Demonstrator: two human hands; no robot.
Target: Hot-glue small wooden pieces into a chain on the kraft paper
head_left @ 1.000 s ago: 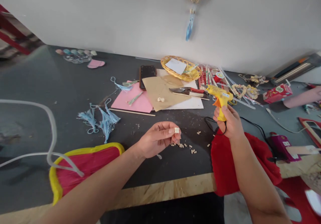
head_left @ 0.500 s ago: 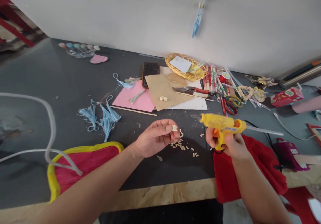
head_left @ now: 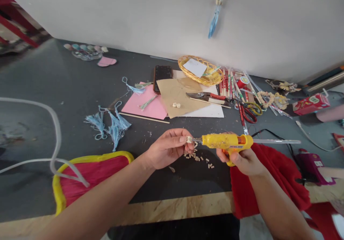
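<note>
While your left hand (head_left: 170,148) pinches the small white piece (head_left: 189,139) between thumb and fingers, your right hand (head_left: 242,159) grips the gun (head_left: 225,142) by its handle. The piece sits at the left fingertips, on the side facing the right hand. The nozzle (head_left: 198,139) points left and ends at the piece; you cannot tell from this view whether they touch or whether glue is flowing.

Caution: the left fingertips lie just beside the nozzle. If it is hot, a slip of either hand could burn them. Excess glue could run onto your skin, or drip and bind the loose chips (head_left: 197,157) below and between your hands. Too firm a push from the gun could dislodge the piece from the pinch. To the right of your right hand, the projecting stick (head_left: 276,141) could knock nearby items if the gun swings.
</note>
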